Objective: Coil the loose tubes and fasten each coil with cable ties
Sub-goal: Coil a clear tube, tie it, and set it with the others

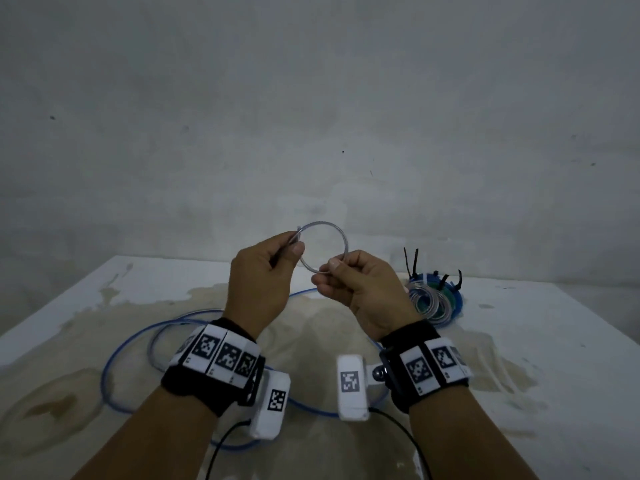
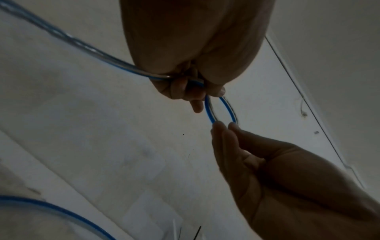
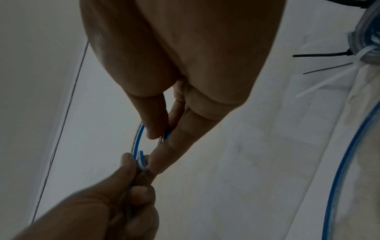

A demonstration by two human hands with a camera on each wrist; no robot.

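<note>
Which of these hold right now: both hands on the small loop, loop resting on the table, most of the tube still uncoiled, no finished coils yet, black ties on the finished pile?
1. Both the left hand and right hand pinch the small loop. True.
2. The loop rests on the table. False: it is held up above it.
3. Most of the blue tube lies loose on the table. True.
4. No finished coils exist. False: a pile of coils sits to the right.
5. Black cable ties stick up from that pile. True.
</note>
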